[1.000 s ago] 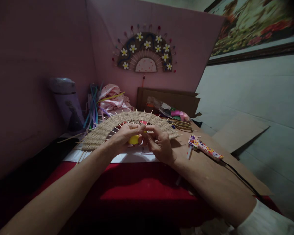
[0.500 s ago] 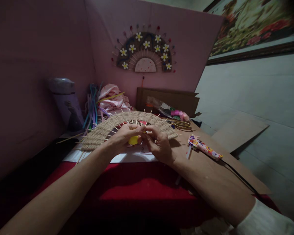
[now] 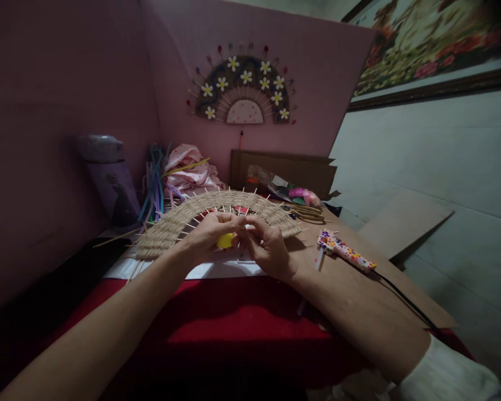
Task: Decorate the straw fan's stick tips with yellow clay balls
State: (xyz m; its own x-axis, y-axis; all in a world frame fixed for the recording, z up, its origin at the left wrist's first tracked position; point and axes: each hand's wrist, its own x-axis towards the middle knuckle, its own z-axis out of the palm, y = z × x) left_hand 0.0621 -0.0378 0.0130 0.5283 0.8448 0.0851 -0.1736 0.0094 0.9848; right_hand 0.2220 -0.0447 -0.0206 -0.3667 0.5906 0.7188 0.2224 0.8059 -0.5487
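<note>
My left hand (image 3: 212,233) is closed around a soft-looking yellow lump (image 3: 224,240), which shows below its fingers. Fingertips of my right hand (image 3: 270,252) meet those of the left in a pinch, with a tiny yellow bit showing between them. Its exact shape is hidden by the fingers. Just behind both hands lies a woven, arch-shaped fan (image 3: 161,236) of tan cord, with thin sticks poking out along its inner and outer edges. White paper (image 3: 223,270) shows beneath it.
Right of my hands lies a flower-patterned glue gun (image 3: 346,253) with a black cord, on a brown board (image 3: 401,298). Scissors (image 3: 307,213), pipe cleaners (image 3: 152,181), pink cloth (image 3: 194,167) and a purple bottle (image 3: 112,184) stand behind. A finished flowered fan (image 3: 246,83) hangs on the wall.
The view has shifted slightly, moving the whole scene a little to the left. Both hands stay together in nearly the same pinch, with only slight finger movement.
</note>
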